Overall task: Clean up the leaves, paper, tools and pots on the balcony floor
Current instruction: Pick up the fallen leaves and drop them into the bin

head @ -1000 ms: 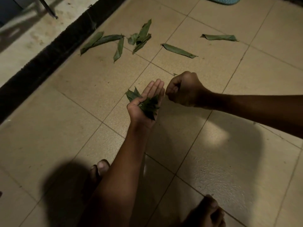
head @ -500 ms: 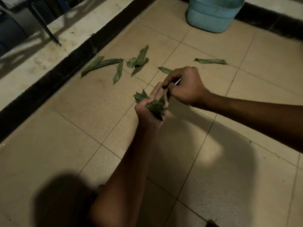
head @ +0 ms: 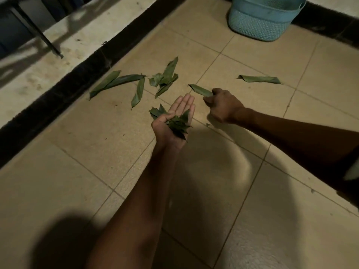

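A blue basket (head: 260, 22) stands on the tiled floor (head: 272, 191); possibly a dark railing post (head: 37, 30) beyond.

floor (head: 252, 191): beige square tiles, thin dark grout lines, fills most of frame | kerb (head: 77, 84): dark strip running diagonally from left edge to top centre | ledge (head: 38, 74): pale stained concrete, upper left | metal leg (head: 38, 33): thin, dark, slanted, upper left | light: dim, warm, soft shadows lower left and centre
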